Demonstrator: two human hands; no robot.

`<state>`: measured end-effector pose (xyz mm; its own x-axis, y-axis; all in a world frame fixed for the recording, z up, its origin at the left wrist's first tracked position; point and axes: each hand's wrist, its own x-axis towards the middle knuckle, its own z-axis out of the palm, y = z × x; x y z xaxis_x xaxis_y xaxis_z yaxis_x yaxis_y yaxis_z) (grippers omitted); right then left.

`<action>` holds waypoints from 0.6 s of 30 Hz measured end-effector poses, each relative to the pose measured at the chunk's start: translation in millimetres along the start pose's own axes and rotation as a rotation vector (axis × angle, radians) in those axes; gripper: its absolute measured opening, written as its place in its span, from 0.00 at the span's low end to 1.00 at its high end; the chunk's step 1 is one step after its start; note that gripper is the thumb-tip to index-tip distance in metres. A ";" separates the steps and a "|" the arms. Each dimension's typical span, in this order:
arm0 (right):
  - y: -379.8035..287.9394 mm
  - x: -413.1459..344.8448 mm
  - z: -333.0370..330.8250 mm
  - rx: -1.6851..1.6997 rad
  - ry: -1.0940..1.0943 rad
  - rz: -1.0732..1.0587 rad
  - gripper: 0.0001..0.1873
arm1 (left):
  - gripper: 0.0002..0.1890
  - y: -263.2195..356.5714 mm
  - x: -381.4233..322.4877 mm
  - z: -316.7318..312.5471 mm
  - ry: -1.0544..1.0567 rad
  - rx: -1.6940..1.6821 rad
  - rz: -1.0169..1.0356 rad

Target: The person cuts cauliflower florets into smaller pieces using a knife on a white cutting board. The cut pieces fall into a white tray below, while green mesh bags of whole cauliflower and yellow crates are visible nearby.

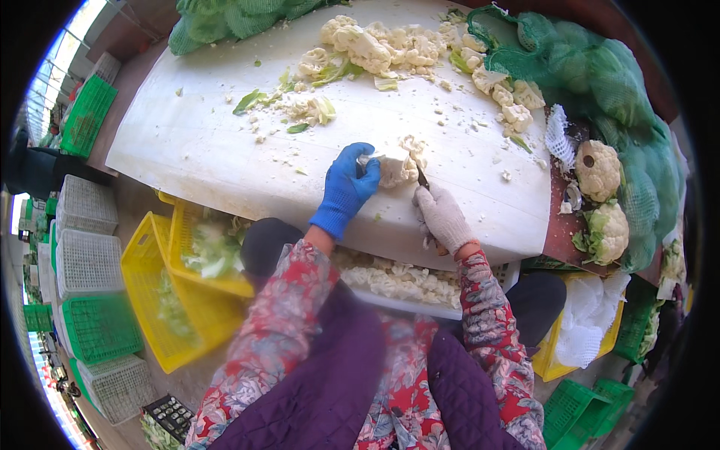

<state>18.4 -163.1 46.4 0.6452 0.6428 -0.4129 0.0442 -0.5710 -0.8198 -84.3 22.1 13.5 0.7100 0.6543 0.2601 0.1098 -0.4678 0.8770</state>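
My left hand (352, 179), in a blue glove, grips a piece of cauliflower (395, 169) over the near part of the white-covered table. In a pale knit glove, my right hand (443, 216) is closed on a knife (422, 178), whose dark blade meets the right side of that piece. Part of the blade is hidden by the florets. Loose cauliflower florets (413, 48) are heaped across the far part of the table, and a small cut piece with leaf bits (309, 110) lies left of centre. Below the table edge, a white crate (402, 302) holds many florets.
Green mesh sacks (602, 62) line the right side, near two whole cauliflowers (599, 170). Yellow crates (147, 281) with leaves stand low on the left, beside stacked white and green crates (101, 329). Another yellow crate (548, 365) with white foam netting (585, 320) is at lower right.
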 end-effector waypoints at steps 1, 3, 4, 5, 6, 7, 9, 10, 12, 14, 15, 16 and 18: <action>-1.0 -0.5 -2.2 0.104 -0.035 0.046 0.20 | 0.11 -1.1 0.3 -0.1 -0.017 -0.035 -0.080; -3.8 -2.7 -4.0 0.245 -0.051 0.093 0.18 | 0.12 -3.2 -0.1 1.3 -0.008 -0.070 -0.133; -5.2 -3.8 -5.1 0.318 -0.050 0.122 0.17 | 0.12 -3.9 0.4 4.6 0.015 -0.073 -0.102; -6.4 -4.7 -5.8 0.357 -0.051 0.117 0.16 | 0.12 -4.9 0.2 7.7 0.022 -0.074 -0.098; -7.6 -5.0 -5.4 0.395 -0.049 0.121 0.16 | 0.12 -6.3 0.0 9.8 0.045 -0.071 -0.068; -8.4 -5.1 -5.3 0.446 -0.056 0.094 0.15 | 0.12 -7.7 0.0 11.6 0.053 -0.065 -0.062; -10.6 -3.0 -2.1 0.450 -0.023 0.119 0.15 | 0.12 -10.5 0.2 13.9 0.049 -0.060 -0.059; -11.9 -1.3 -0.6 0.458 -0.015 0.114 0.15 | 0.12 -11.7 0.3 14.2 0.040 -0.061 -0.062; -13.8 0.4 1.0 0.516 -0.014 0.093 0.15 | 0.12 -13.7 -1.0 13.7 0.038 -0.044 -0.054; -16.2 -0.4 0.5 0.524 -0.010 0.077 0.14 | 0.12 -14.4 -1.6 13.2 0.038 -0.018 -0.039; -17.7 -2.0 -0.1 0.502 -0.007 0.073 0.14 | 0.13 -14.3 -1.5 12.5 0.041 -0.013 -0.019; -19.5 -4.1 -0.7 0.475 -0.003 0.080 0.14 | 0.13 -14.0 -1.6 11.6 0.029 -0.013 -0.011; -22.5 -10.9 -9.8 0.016 0.082 -0.038 0.16 | 0.13 -12.2 -0.8 10.0 0.010 -0.004 -0.005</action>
<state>17.9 -162.3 73.3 0.7034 0.6196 -0.3483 0.0583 -0.5387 -0.8405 -79.2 21.3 -1.6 0.7027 0.6625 0.2595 0.1104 -0.4618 0.8801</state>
